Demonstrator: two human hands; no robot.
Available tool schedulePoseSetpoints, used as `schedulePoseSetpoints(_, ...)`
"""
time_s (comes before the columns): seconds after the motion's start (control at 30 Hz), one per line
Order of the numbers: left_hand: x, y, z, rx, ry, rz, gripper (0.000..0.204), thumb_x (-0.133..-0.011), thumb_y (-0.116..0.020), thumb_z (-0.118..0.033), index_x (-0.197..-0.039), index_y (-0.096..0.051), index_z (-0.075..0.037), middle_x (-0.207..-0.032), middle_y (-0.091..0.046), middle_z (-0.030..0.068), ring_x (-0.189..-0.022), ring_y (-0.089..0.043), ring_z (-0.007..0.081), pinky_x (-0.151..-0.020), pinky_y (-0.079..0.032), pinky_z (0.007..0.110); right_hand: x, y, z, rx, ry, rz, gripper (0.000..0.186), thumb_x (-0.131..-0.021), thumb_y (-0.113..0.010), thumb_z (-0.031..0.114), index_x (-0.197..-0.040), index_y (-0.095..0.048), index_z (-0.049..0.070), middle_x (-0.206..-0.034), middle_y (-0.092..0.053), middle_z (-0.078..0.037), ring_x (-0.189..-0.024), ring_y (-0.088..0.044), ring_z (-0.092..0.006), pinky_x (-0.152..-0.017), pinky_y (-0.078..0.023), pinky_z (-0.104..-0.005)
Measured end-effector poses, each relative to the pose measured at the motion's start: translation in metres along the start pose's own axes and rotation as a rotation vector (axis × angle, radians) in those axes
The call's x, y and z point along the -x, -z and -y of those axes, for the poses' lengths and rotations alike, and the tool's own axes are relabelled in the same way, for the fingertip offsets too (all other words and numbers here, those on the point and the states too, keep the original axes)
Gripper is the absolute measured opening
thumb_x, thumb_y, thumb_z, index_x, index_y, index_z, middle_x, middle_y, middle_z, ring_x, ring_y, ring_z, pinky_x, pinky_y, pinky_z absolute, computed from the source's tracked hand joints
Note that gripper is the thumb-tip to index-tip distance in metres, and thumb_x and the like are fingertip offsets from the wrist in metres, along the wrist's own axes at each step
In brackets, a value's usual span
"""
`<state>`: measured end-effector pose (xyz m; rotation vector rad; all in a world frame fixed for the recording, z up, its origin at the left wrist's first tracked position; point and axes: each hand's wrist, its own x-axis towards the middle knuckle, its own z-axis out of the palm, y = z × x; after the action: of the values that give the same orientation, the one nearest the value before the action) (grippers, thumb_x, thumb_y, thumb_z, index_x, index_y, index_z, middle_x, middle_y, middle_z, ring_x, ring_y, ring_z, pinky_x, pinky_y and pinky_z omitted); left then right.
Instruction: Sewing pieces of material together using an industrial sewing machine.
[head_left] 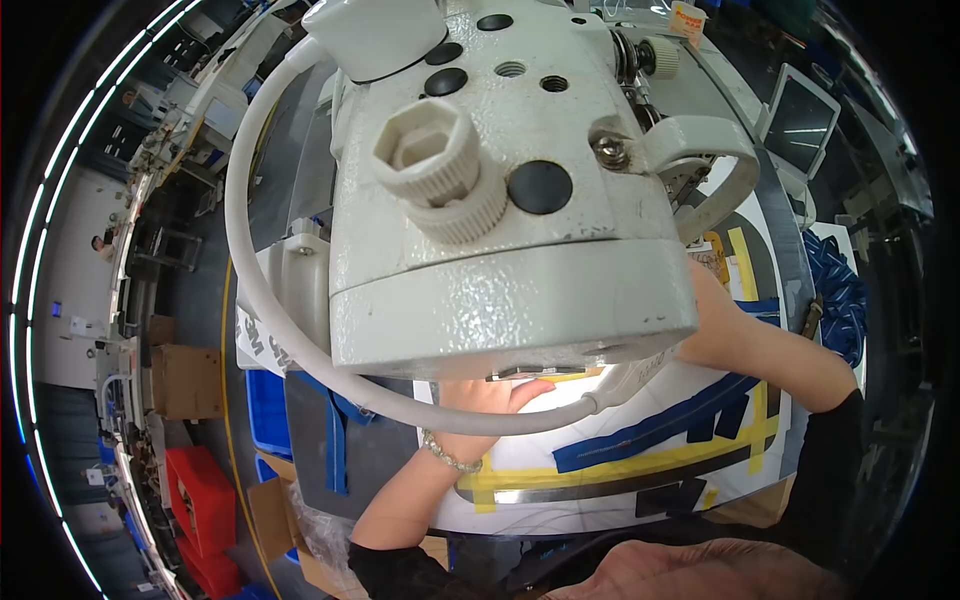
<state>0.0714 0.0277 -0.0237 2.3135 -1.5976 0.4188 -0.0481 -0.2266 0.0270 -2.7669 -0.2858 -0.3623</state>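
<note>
The white sewing machine head (510, 300) fills the middle of the view and hides much of both hands. Just under its front edge lies my left hand (472, 396), wrist in a beaded bracelet (450, 455). Its thumb stretches out to the right over the lit white work surface; the other fingers are hidden. My right hand (708, 305) reaches in behind the machine's right side, its fingers out of sight. A long blue zipper strip (640, 435) lies slanting on the white surface, nearer to me than both hands. Whatever the hands touch is hidden.
Yellow tape (620, 468) borders the work surface. A white cable (250, 270) loops around the machine's left and front. More blue strips hang at the left table edge (337, 440) and lie heaped at the right (835, 300). Blue (268, 410) and red bins (203, 500) and a carton (187, 382) stand left.
</note>
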Motion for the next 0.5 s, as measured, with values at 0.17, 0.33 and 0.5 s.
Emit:
schedulePoseSetpoints(0.17,-0.009,0.005,-0.006,0.059,0.004,-0.06,0.042,-0.076,-0.067,-0.045,-0.066,-0.07,-0.004,-0.072,-0.063,0.0082,-0.067,-0.058,0.0264,-0.063,-0.043,0.038,0.018,-0.003,0.015,-0.052,-0.09,0.043,0.025,-0.073,-0.067,0.019,-0.089,-0.053,0.006,-0.085,-0.052,-0.007,-0.08,-0.054,-0.0225,-0.071,-0.04,-0.033)
schedulePoseSetpoints(0.33,-0.013,0.017,-0.009,0.209,0.093,0.063,0.036,-0.077,-0.067,-0.04,-0.071,-0.07,-0.005,-0.07,-0.063,0.0073,-0.063,-0.058,0.0261,-0.061,-0.044,0.037,0.019,-0.003,0.021,-0.097,-0.005,0.123,0.025,-0.075,-0.059,0.008,-0.099,-0.055,0.002,-0.087,-0.053,-0.009,-0.081,-0.056,-0.0252,-0.072,-0.047,-0.0345)
schedulePoseSetpoints(0.5,-0.018,0.026,-0.012,0.366,0.222,0.289,0.031,-0.078,-0.067,-0.036,-0.071,-0.071,-0.006,-0.067,-0.064,0.0076,-0.062,-0.059,0.0251,-0.059,-0.045,0.036,0.022,-0.003,0.024,-0.032,-0.003,0.172,0.036,-0.078,-0.057,0.008,-0.114,-0.053,0.001,-0.091,-0.052,-0.011,-0.081,-0.057,-0.0235,-0.07,-0.049,-0.034)
